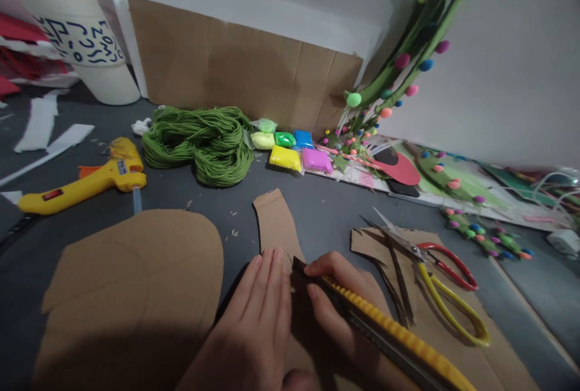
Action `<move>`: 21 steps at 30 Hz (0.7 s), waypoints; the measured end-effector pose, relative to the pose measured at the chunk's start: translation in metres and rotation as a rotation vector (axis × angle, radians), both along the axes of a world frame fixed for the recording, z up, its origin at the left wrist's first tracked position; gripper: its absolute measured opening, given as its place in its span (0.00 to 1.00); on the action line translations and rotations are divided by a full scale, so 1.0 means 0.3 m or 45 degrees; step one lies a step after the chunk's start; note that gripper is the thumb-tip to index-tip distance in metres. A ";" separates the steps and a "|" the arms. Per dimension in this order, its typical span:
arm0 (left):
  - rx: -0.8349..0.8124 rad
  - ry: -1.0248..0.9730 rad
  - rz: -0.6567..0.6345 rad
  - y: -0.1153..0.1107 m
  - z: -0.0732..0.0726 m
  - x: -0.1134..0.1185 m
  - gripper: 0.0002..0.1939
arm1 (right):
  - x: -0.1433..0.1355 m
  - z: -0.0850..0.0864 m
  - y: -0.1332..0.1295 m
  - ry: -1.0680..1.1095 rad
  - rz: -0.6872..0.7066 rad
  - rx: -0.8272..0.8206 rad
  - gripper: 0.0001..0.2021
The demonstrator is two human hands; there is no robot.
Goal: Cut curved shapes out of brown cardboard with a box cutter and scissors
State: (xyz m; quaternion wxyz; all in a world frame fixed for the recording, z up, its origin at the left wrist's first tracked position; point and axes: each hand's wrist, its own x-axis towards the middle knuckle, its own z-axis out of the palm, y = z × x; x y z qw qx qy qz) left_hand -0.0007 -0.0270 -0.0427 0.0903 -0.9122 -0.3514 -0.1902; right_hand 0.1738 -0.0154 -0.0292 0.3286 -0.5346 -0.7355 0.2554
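My right hand (338,306) grips a yellow and black utility knife (385,330), its tip resting on a narrow cardboard strip (276,222) that lies on the dark grey floor. My left hand (258,318) lies flat on the near end of that strip, fingers together, just left of the blade. A large rounded cardboard piece (136,294) sits to the left of my left hand.
Scissors (435,276) with red and yellow handles lie on cardboard scraps (385,246) at right. A yellow glue gun (86,182), green yarn (203,143) and coloured clay packets (294,149) lie further back. A cardboard sheet (235,71) leans on the wall; a pompom-covered green craft (408,58) stands right.
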 end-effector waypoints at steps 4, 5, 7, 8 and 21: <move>-0.018 0.000 0.014 0.003 0.006 0.004 0.37 | 0.000 -0.007 0.006 -0.081 0.021 -0.053 0.03; -0.010 -0.006 0.016 0.003 0.006 0.004 0.36 | 0.001 -0.008 0.007 -0.090 0.018 -0.047 0.03; 0.012 -0.012 0.010 0.002 0.006 0.003 0.34 | 0.003 -0.009 0.007 -0.088 0.018 -0.029 0.03; 0.022 -0.013 0.009 0.001 0.006 0.002 0.34 | 0.005 -0.009 0.006 -0.078 0.023 -0.020 0.03; -0.043 0.026 0.038 -0.004 0.015 0.007 0.39 | -0.002 -0.004 0.004 -0.123 0.015 0.032 0.03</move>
